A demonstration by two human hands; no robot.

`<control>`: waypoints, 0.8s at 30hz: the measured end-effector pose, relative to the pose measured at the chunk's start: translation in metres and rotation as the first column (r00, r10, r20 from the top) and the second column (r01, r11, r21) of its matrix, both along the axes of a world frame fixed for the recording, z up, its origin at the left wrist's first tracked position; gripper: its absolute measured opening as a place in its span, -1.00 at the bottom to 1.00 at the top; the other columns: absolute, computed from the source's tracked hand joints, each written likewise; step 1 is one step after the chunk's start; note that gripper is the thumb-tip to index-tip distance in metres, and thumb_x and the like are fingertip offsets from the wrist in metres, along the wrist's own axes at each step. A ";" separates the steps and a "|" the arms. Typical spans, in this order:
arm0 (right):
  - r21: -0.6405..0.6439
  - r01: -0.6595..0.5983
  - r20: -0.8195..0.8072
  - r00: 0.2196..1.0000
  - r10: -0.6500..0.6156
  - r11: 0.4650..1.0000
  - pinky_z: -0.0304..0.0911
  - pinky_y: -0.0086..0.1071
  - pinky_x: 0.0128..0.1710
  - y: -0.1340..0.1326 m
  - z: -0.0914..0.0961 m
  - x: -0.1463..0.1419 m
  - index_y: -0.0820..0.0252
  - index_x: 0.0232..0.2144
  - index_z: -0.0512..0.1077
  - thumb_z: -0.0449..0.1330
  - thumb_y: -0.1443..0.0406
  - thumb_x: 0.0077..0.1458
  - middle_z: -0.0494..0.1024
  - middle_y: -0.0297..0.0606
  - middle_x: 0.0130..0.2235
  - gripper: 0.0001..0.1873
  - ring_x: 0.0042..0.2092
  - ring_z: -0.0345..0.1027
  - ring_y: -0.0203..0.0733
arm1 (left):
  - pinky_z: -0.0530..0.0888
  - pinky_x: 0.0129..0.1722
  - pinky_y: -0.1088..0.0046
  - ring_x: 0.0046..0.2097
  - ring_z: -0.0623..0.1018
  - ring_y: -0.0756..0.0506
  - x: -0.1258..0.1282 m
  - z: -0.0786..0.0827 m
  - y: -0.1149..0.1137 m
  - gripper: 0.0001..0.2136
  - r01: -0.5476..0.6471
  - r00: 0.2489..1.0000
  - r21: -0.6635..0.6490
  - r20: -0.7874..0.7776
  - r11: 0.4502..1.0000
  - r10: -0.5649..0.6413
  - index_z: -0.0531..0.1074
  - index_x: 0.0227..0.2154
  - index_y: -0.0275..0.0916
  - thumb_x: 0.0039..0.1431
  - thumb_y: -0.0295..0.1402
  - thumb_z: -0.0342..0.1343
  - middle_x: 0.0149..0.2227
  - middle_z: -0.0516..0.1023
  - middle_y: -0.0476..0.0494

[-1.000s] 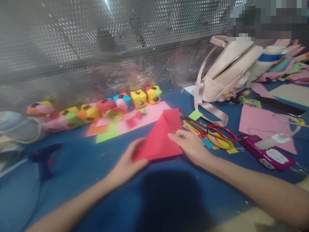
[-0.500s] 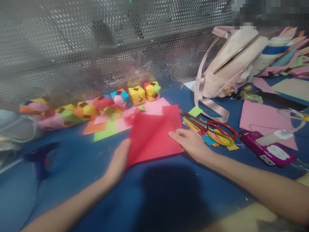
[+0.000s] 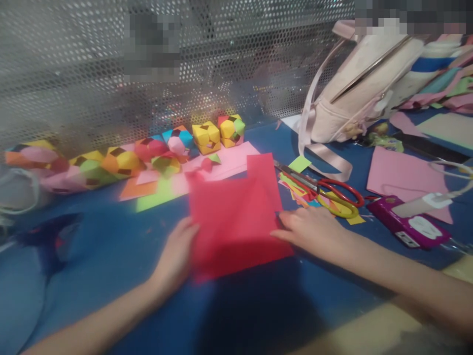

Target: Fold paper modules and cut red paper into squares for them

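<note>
A red sheet of paper point(image 3: 236, 217) is spread between my two hands over the blue tabletop point(image 3: 121, 246). My left hand point(image 3: 177, 249) grips its left edge, thumb on top and the other fingers hidden behind. At the right edge, my right hand point(image 3: 306, 227) pinches the paper between thumb and curled fingers. Another red paper piece point(image 3: 264, 172) shows behind the sheet's upper right part. Scissors point(image 3: 321, 190) with red and yellow handles lie just beyond my right hand, on small coloured paper scraps point(image 3: 295, 190).
Folded paper balls point(image 3: 123, 160) line the back, by a perforated metal panel point(image 3: 236, 64). Pink sheets point(image 3: 236, 160) lie before them. A dark blue glue gun point(image 3: 50, 241) stands at left. On the right are a purple power strip point(image 3: 410, 222), pink paper point(image 3: 406, 177) and a pale bag point(image 3: 351, 93).
The red sheet has come nearer to me and its lower edge hangs lower. Both hands still hold its sides, and my right hand has shifted slightly right. The view has moved a little.
</note>
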State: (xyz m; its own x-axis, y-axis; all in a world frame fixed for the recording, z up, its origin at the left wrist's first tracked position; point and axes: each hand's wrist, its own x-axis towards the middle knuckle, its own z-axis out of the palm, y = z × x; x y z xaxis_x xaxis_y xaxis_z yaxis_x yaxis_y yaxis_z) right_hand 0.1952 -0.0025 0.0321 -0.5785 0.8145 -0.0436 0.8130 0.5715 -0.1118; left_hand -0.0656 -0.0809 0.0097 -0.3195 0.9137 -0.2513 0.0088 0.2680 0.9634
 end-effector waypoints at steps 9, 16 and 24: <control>0.236 -0.530 -0.255 0.775 0.578 0.814 0.24 -0.27 -0.21 -0.006 -0.025 -0.047 0.28 -0.23 0.46 0.00 0.43 0.20 0.50 -0.07 -0.11 -0.77 -0.18 0.30 -0.12 | 0.49 -0.11 0.30 -0.18 0.59 -0.12 0.007 0.002 -0.012 -0.66 0.084 0.974 -0.024 0.215 0.996 -0.077 0.32 -0.14 -0.20 -0.02 -0.37 0.21 -0.19 0.59 -0.11; 0.221 -0.547 -0.292 0.753 0.590 0.808 0.28 -0.23 -0.19 -0.002 -0.038 -0.044 0.31 -0.19 0.46 0.00 0.42 0.18 0.52 -0.05 -0.10 -0.75 -0.19 0.29 -0.09 | 0.50 -0.26 0.35 -0.27 0.59 -0.11 -0.011 0.009 0.034 -0.59 0.066 0.997 0.051 0.039 0.996 -0.068 0.30 -0.12 -0.23 -0.04 -0.34 0.26 -0.23 0.57 -0.14; 0.333 -0.518 -0.283 0.743 0.607 0.788 0.29 -0.21 -0.11 -0.004 -0.038 -0.040 0.36 -0.09 0.44 -0.01 0.31 0.27 0.51 0.00 0.02 -0.70 0.05 0.34 -0.02 | 0.38 -0.52 0.53 -0.54 0.46 0.00 -0.026 0.002 0.047 -0.57 0.081 0.986 0.057 -0.151 0.995 -0.072 0.37 -0.09 -0.27 -0.09 -0.37 0.23 -0.54 0.46 0.06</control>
